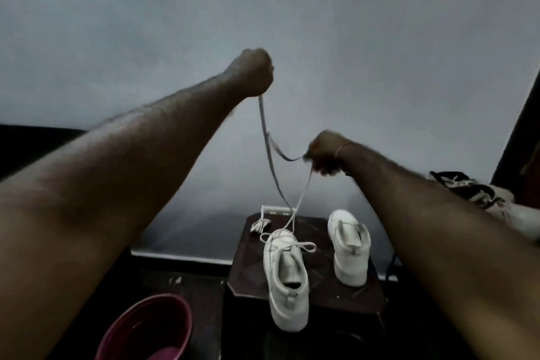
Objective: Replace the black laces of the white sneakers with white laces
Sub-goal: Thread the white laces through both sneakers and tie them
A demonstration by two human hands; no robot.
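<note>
Left grip: the left hand (254,71), raised high against the wall (380,52), is balled into a fist round one end of the white lace (270,152).
Right grip: the right hand (323,155), lower and nearer the shoes, has its fingers curled tight round the other strand; a thin bracelet (342,147) shows at the wrist.
Lace: both strands drop from the fists and meet at the front eyelets of the laced sneaker (287,275). A slack bight sags between the right fist and the left strand; how it joins cannot be told.
Key relation: the sneaker lies below and in front of both hands, so the strands run up and away from it. The right hand is the nearer one.
Sneaker axis: heel towards the wearer of the camera, toe towards the wall. The long axis runs straight away from the person, and loose loops lie across the tongue.
Second shoe: the bare sneaker (349,248) stands just beside it on the same dark stool (245,272), pointing the same way, with no lace visible.
Stage, as judged: the first rows look threaded and the ends are being drawn even.
Surroundings: a bundled spare lace (258,225) lies at the stool's far corner. A maroon basin (146,327) sits on the floor, and dark strands (467,190), possibly the black laces, lie on a pale heap at the right.
</note>
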